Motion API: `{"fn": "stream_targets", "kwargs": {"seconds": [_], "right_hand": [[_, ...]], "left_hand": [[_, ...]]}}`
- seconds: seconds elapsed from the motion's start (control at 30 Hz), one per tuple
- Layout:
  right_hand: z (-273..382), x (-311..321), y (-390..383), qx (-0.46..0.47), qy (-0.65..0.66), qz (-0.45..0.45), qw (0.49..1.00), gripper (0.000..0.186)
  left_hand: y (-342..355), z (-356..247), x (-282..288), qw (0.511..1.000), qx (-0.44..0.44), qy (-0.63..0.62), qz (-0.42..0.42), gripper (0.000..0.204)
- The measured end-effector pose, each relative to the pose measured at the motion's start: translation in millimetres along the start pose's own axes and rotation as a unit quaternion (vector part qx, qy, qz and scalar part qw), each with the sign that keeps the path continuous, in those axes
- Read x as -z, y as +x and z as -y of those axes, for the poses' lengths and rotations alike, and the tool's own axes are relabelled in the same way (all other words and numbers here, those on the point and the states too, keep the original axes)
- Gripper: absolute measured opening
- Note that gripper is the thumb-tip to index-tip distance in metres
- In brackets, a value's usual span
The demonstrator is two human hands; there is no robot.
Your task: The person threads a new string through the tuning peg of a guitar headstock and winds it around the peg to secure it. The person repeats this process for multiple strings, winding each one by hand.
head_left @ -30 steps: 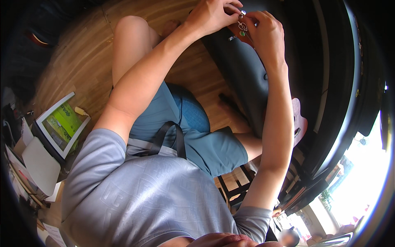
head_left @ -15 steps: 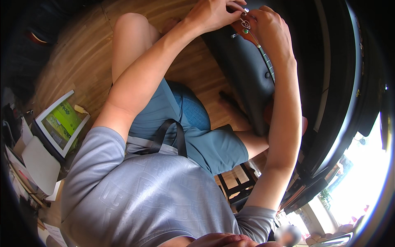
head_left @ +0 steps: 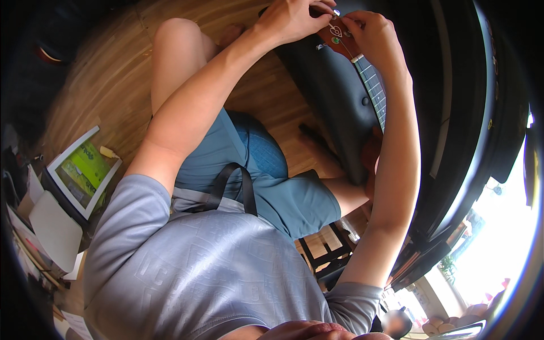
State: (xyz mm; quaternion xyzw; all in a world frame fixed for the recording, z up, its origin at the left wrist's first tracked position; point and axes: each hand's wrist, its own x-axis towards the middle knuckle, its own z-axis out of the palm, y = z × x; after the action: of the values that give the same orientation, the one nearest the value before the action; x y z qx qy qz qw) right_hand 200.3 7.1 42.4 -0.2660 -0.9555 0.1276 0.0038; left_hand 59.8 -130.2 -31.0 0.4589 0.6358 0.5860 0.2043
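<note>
My left hand is closed at the top of a small stringed instrument's red-brown headstock, thumb and fingers beside a silver tuning peg; exactly what they grip is hidden. My right hand is curled at the headstock's right side, fingertips near the upper pegs, their contents hidden. A pale heart-shaped emblem and green-tipped peg show between the hands. The fretted neck slants down behind my right forearm, over a long black padded bench; the body is mostly hidden.
Wooden floor lies under my bent legs. At left are a green-topped, white-framed object and papers. A large black piece of furniture curves along the right. A dark chair frame and a blurred person show lower right.
My right hand and forearm have shifted right, and the headstock slightly too, uncovering more of the fretted neck. My left hand stays at the pegs.
</note>
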Motion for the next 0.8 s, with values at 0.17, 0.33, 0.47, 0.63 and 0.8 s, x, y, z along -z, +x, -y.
{"fn": "stream_targets", "kwargs": {"seconds": [0.17,0.33,0.47,0.63,0.8], "right_hand": [[-11,-3,6,-0.012,0.001,0.007,1.0,0.022],[-17,-2,11,-0.022,-0.001,0.015,1.0,0.024],[-10,-2,6,-0.023,0.029,-0.003,0.999,0.025],[11,-4,-8,-0.044,0.018,-0.052,0.998,0.025],[21,6,-9,0.017,-0.014,-0.044,0.999,0.023]], "left_hand": [[1,0,0,1.0,-0.001,-0.008,0.001,0.023],[3,2,-1,1.0,0.012,-0.022,0.009,0.024],[4,-5,2,0.999,0.026,-0.021,0.019,0.026],[5,-15,5,0.997,0.053,0.039,0.032,0.025],[4,-7,1,0.999,0.035,-0.001,0.014,0.02]]}}
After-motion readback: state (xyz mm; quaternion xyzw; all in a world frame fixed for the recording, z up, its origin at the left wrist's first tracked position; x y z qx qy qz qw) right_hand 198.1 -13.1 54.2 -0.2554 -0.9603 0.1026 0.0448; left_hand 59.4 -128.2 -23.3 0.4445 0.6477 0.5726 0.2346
